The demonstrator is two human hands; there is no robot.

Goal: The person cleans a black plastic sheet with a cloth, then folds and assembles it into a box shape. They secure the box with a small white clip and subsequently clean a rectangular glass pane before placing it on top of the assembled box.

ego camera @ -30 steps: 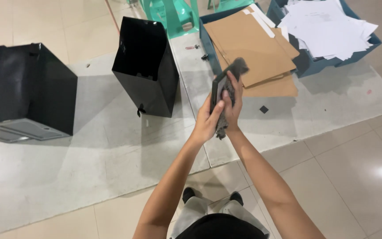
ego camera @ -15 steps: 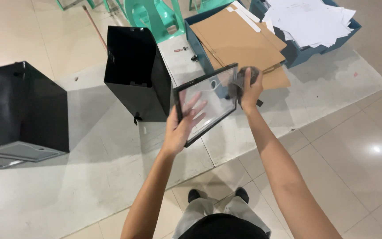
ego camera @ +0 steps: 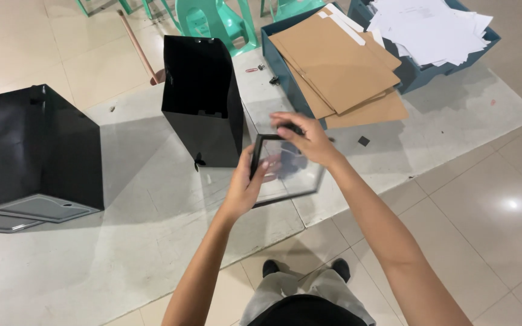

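While both hands have the clear plastic sleeve w/ dark edging up in the air, above the grey floor mat, the job looks like spreading it open & squaring it, so go slow w/ the pull. Left hand is closed on the sleeve's near-left edge, thumb on the front face, fingers behind as far as I can tell; right hand is pinched shut on the top edge, fingertips curled over the rim. Best bet, imo: keep the two grips on opposite edges & draw them apart evenly, since thin film likely creases or tears if one side leads. Keep the pinch on the dark edging, not the clear middle, which prob. smudges and buckles. Just beyond the left grip, close but apart from the sleeve, stands an upright black box w/ an open top; a 2nd, bigger black box lies well out to the left. Past the right grip, a blue tray holds brown folders, and further off another holds white paper sheets. Watch the sleeve's far corner so it doesn't snag the upright box's front edge.
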